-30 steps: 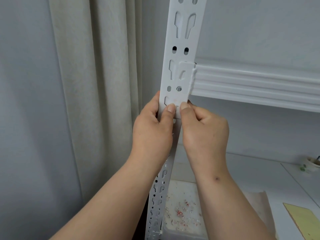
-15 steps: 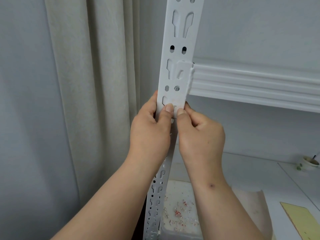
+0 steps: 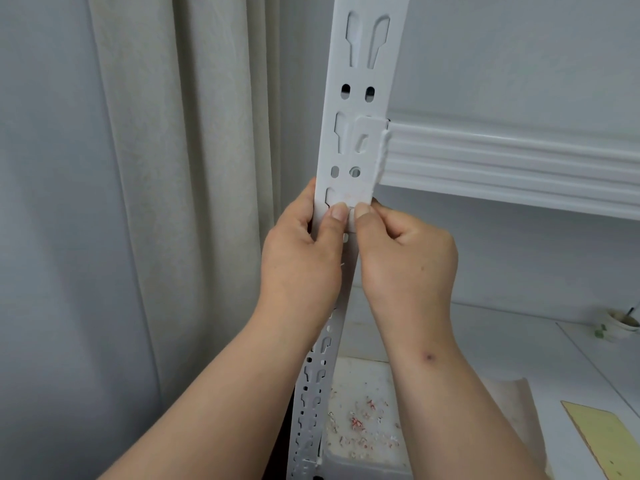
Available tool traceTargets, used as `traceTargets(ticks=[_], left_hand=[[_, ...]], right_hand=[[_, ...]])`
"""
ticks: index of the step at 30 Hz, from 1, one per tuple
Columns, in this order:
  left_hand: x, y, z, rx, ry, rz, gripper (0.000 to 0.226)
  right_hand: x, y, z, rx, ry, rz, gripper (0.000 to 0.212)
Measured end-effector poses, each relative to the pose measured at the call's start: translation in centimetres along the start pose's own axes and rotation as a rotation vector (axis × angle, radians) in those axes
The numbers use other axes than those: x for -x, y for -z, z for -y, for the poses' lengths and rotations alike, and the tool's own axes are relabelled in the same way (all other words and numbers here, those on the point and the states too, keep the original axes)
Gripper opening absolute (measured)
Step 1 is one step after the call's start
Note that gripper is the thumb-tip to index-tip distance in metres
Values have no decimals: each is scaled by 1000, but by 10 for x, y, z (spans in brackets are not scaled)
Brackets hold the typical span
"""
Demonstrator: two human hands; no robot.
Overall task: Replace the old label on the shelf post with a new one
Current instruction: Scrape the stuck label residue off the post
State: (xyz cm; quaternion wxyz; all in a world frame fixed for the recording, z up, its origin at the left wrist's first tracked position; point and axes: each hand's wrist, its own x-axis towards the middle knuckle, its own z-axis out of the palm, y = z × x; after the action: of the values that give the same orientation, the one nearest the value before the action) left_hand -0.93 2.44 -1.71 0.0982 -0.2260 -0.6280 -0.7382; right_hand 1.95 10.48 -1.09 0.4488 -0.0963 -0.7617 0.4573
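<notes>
Grey walls and a pale curtain (image 3: 180,168) back a white metal shelf post (image 3: 363,74), punched with keyhole slots and paired oval holes, that rises through the middle of the view. No brand or writing can be read anywhere on it. Just below the lowest pair of holes, the post's face carries a faint pinkish smudge (image 3: 349,194); whether it is label residue cannot be told. Right under that patch both thumbs meet on the post, pressing a small pale scrap (image 3: 351,220) against the metal; it is too hidden to say whether it is a label.

The left hand (image 3: 304,258) wraps the post's left edge, fingers behind and thumb flat on the front. The right hand (image 3: 408,261) has its grip narrow, fingers curled in and the thumb tip pinching at the scrap, touching the left thumb.

A ribbed white beam (image 3: 519,161) hooks into the post at the right through a tab plate and runs off toward the right edge. Below, a white tray (image 3: 367,459) sits beside the post's foot, scattered with small red and white flakes (image 3: 360,420). Further right lies a white worktop (image 3: 519,344) with a yellow-green sheet (image 3: 609,441) at its near corner and a small cup (image 3: 620,323) far back.
</notes>
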Motion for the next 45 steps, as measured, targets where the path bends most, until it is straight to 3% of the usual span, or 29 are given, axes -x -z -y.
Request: traceTargets(ticks=[5,8,12,19,31,37,42,45], left_hand=[[1,0,-1,5,-3,8,28],[0,-1,0,1,-18,5,29],[1,-1,0,7,-13,7,30],[1,0,-1,-13,-18,10,30],[2,-1,-1,-21,-13,1,31],[1,1,-1,-28,-15,24,31],[-1,1,1,-26,-10,15,32],[-1,1,2,-23,-2,3,33]], right_hand=[[4,1,0,-19,-36,5,14],[-2,0,5,-45,-61,-24,41],[1,-1,7,-106,-101,-37,39],[-4,-5,12,-52,-66,-86,52],[-3,-6,15,-67,-41,-124,53],[2,-7,15,-142,-27,-123,36],[-2,-12,22,-169,-37,-136,53],[1,-12,18,-160,-37,-135,48]])
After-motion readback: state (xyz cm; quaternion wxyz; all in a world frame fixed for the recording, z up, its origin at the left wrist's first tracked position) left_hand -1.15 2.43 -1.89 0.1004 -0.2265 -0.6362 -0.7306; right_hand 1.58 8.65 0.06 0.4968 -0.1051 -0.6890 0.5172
